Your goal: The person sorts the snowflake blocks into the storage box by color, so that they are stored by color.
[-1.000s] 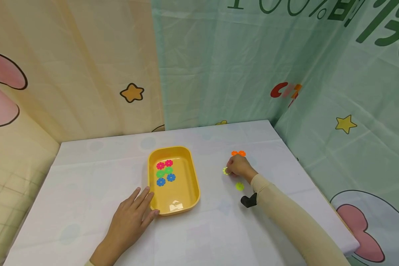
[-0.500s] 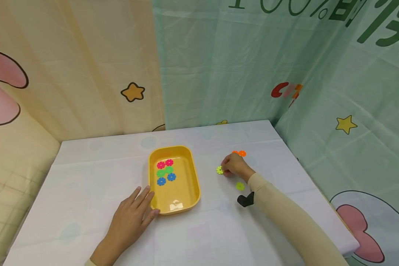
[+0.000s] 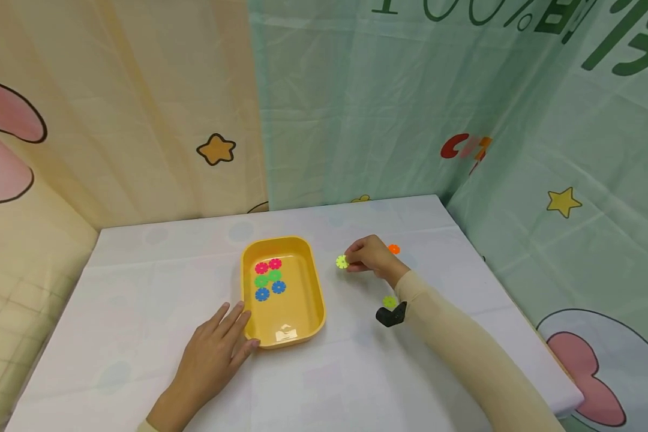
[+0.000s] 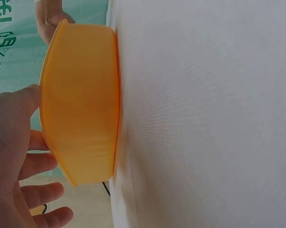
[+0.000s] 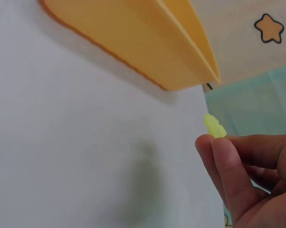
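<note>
My right hand point(image 3: 375, 257) pinches a yellow-green flower-shaped plastic disc point(image 3: 341, 262) between thumb and fingertips. In the right wrist view this notched disc point(image 5: 214, 126) is above the white table, apart from the yellow tray point(image 5: 119, 38). My left hand point(image 3: 210, 360) lies with extended fingers against the left rim of the tray point(image 3: 302, 312); in the left wrist view the thumb and fingertips touch the tray's edge. Inside the tray, pairs of pink discs point(image 3: 261, 268), green discs point(image 3: 275, 275) and blue discs point(image 3: 262, 294) lie in rows.
An orange disc point(image 3: 393, 249) lies behind my right hand. Another yellow-green disc point(image 3: 389, 302) lies near the right wrist, partly covered by a black wrist-worn piece point(image 3: 391, 314). Printed curtains point(image 3: 345, 120) stand behind and beside the white table point(image 3: 140, 288).
My right hand has raised the yellow-green disc and moved it left toward the tray. One of the two orange discs is now hidden behind that hand. The left hand keeps its place.
</note>
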Demonstrator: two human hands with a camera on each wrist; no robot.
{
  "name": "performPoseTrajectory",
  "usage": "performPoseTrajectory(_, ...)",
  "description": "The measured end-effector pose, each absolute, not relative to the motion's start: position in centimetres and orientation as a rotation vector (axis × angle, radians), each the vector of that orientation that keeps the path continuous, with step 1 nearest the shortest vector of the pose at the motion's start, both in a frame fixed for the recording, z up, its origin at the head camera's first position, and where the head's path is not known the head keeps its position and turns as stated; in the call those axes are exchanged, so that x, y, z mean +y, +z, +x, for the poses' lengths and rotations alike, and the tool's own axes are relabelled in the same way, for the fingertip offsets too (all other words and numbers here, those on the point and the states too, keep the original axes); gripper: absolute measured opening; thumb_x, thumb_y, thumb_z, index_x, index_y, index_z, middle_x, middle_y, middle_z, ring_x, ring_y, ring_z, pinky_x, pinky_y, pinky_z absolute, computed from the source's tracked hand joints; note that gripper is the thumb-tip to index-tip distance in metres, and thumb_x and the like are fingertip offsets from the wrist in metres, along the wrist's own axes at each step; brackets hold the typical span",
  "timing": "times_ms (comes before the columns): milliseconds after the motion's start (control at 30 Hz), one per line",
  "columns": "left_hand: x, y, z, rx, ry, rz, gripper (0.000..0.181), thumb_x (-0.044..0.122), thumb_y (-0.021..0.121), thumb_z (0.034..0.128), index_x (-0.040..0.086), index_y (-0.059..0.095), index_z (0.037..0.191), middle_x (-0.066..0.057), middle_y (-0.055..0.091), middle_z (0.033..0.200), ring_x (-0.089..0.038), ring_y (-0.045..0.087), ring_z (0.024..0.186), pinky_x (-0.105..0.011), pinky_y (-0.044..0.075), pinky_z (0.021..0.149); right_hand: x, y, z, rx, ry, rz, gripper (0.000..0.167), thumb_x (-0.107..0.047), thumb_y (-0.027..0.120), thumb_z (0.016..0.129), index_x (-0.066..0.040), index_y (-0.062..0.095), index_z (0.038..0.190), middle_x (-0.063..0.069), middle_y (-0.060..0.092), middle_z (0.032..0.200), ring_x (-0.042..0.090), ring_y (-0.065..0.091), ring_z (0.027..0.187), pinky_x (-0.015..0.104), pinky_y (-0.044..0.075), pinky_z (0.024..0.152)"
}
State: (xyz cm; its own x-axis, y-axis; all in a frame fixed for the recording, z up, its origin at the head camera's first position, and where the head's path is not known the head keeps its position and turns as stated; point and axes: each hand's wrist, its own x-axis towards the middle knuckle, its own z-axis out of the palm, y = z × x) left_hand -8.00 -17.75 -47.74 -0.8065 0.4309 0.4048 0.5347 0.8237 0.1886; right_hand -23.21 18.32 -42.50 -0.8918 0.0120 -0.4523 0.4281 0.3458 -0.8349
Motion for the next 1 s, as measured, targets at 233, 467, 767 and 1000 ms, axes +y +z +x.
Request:
performPoseTrajectory(233,-17.8,-47.8,-7.9,-2.668,-0.417,-0.723,0.063,0.043,0.077,0.0877,0.002,0.064,0.135,-0.014,0.059,0.145,-0.041,0.052,0.135,-0.059,0.052,0.094,16.4,-40.3,-23.7,2.217,-1.604,0.307,0.012,-0.002,0.071,0.093,0.003,0.071,0.104,0.014,0.072,0.098,0.016,0.072,0.069,0.036,0.061,0.083)
performPoseTrajectory(467,-17.7,-47.8,-7.9,-2.674,-0.418,-0.722,0.063,0.043,0.076,0.0882,0.002,0.064,0.135,-0.014,0.059,0.145,-0.041,0.052,0.135,-0.059,0.052,0.094,14.2,-39.1,-23.9,2.229,-1.596,0.234,0.01,-0.003,0.073,0.092,0.002,0.073,0.101,0.015,0.072,0.097,0.018,0.073,0.07,0.038,0.061,0.084)
performPoseTrajectory(767,-17.6,-47.6,-7.9,-2.679,-0.425,-0.72,0.063,0.042,0.077,0.088,0.003,0.064,0.135,-0.014,0.059,0.145,-0.041,0.052,0.135,-0.059,0.051,0.095,11.6,-38.7,-23.7,2.226,-1.563,0.155,0.009,-0.002,0.073,0.093,0.003,0.073,0.101,0.015,0.072,0.095,0.017,0.073,0.069,0.035,0.062,0.079)
performPoseTrajectory(1000,-17.7,-47.7,-8.0,-2.673,-0.432,-0.726,0.063,0.042,0.077,0.088,0.003,0.064,0.135,-0.014,0.059,0.146,-0.042,0.052,0.135,-0.059,0.051,0.094,9.6,-39.0,-23.6,2.223,-1.534,0.111,0.005,-0.001,0.072,0.093,0.002,0.073,0.096,0.013,0.071,0.089,0.017,0.071,0.065,0.033,0.063,0.074)
